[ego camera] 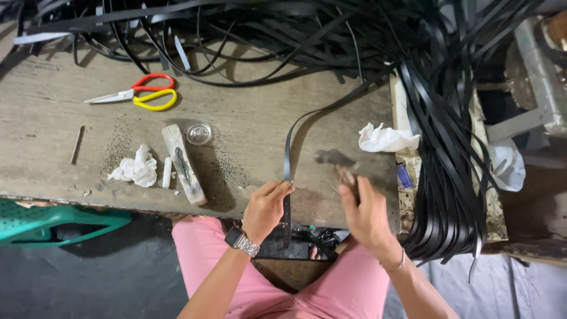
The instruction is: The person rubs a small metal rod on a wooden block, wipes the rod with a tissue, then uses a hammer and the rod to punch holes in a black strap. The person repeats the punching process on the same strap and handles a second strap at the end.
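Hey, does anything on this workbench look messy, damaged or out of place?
Yes. Black straps lie tangled across the back of the bench and spill over its right edge. Two crumpled tissues lie loose, and the surface is stained. The left hand pinches one strap.

Red-and-yellow scissors (137,94) lie far left on the tabletop (47,118); a wooden block (183,164), crumpled tissue (135,168) and clear lid (199,133) sit nearer.

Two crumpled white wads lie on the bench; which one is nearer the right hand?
The wad at the bench's right edge, beside the hanging black straps, just beyond the right hand. The other wad lies far left, by the wooden block.
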